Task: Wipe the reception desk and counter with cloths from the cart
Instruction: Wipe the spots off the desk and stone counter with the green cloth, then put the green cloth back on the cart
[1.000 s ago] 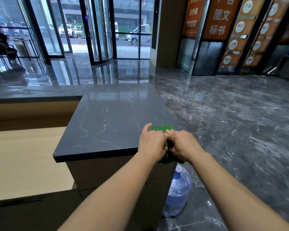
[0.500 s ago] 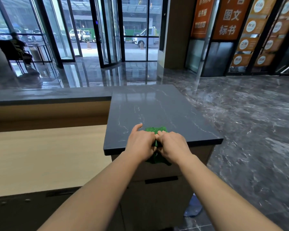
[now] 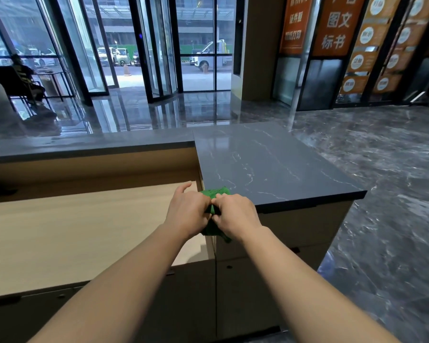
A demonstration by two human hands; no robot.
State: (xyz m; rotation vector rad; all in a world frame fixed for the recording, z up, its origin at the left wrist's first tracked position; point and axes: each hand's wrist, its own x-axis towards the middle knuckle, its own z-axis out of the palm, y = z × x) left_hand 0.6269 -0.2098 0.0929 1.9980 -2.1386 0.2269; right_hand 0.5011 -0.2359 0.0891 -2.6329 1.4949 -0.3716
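A green cloth (image 3: 214,193) is bunched between both my hands at the near left corner of the dark marble counter (image 3: 270,164). My left hand (image 3: 187,214) grips its left side, thumb raised. My right hand (image 3: 235,216) grips its right side, and a tail of cloth hangs below the wrists. The hands touch each other and hide most of the cloth. The lower light wooden desk (image 3: 72,233) lies to the left of the counter.
A long dark counter ledge (image 3: 84,144) runs along the far side of the wooden desk. Glossy marble floor spreads to the right. Glass revolving doors stand ahead, orange signs at the upper right. A person sits on a chair (image 3: 22,80) at far left.
My view has swung left, so the counter now sits right of centre and more of the wooden desk shows. Both hands keep hold of the green cloth near the counter's front edge.
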